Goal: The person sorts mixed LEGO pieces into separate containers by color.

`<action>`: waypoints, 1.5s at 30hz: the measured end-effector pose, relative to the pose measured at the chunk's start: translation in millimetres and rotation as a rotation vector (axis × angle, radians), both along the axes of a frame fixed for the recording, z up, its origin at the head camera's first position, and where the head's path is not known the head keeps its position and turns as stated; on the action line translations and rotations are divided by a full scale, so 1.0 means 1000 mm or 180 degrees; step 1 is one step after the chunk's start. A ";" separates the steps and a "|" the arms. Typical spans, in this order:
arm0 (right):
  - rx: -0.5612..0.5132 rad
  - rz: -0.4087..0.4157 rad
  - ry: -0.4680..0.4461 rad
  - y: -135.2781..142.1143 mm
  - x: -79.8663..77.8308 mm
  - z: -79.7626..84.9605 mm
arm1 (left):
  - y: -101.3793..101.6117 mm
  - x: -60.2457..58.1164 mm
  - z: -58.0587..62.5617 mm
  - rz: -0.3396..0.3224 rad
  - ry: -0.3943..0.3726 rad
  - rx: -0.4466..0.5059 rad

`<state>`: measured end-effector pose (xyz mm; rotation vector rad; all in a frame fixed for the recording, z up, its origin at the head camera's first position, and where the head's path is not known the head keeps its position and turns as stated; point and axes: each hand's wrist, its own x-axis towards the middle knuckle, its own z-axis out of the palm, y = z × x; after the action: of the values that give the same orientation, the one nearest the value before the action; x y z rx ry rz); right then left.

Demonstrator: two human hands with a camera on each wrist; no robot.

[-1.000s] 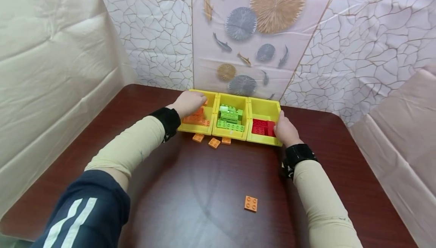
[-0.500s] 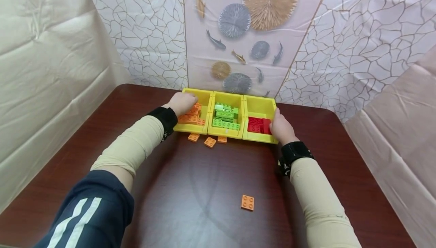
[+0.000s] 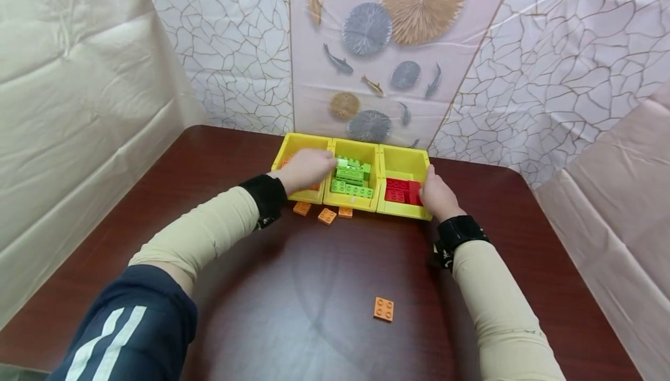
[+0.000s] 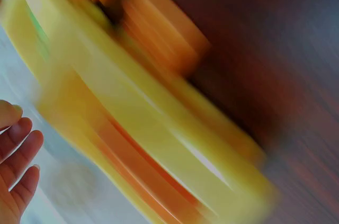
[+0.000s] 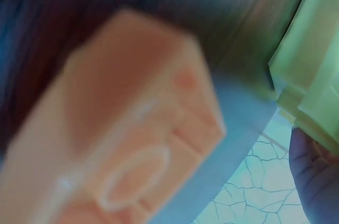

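Note:
In the head view, a row of three joined yellow boxes stands at the table's far side. My left hand is over the left box, its fingertips reaching the middle divider. The left wrist view shows that hand with loosely curved fingers and nothing visible between them. Orange bricks lie partly hidden under it. Green bricks fill part of the middle box, and red bricks lie in the right one. My right hand grips the right box's outer wall; its farther fingers are hidden in the head view.
Several orange bricks lie on the table: one among those just before the boxes, another nearer. A blurred orange block fills much of the right wrist view, close to the lens. A patterned cloth hangs behind the table.
My left hand has moved rightward, from over the orange bricks in the left box to the divider by the green ones. My right hand stays at the right box's edge.

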<state>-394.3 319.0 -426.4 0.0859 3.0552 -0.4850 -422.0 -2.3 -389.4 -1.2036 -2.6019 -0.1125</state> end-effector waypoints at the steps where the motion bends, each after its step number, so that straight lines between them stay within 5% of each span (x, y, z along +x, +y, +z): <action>1: 0.0024 0.0022 0.0003 0.001 0.000 0.001 | 0.011 0.009 0.001 -0.0189 0.0034 -0.0007; 5: 0.0078 0.0089 -0.0050 0.002 -0.001 0.003 | 0.055 0.046 -0.001 -0.0907 0.0397 -0.0311; 11: 0.0068 0.0082 -0.0132 0.000 0.000 0.004 | 0.108 0.080 -0.022 -0.1403 0.0286 -0.0733; 16: 0.0048 0.0113 -0.0071 -0.003 0.001 0.003 | 0.139 0.091 -0.037 -0.1536 0.0040 -0.1134; 24: -0.0007 0.0166 -0.0074 -0.012 0.004 0.005 | 0.168 0.093 -0.048 -0.1312 -0.0043 -0.1431; 35: 0.0017 0.0187 -0.0053 -0.014 0.002 0.003 | 0.165 0.086 -0.052 -0.1160 -0.0310 -0.1509; 45: 0.0142 0.0116 -0.0038 0.001 -0.001 0.001 | 0.101 0.086 -0.052 -0.1096 -0.0209 -0.1168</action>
<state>-395.2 320.4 -424.9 0.0344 3.0504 -0.4125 -336.1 99.1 -441.0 -1.7953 -2.5136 0.2755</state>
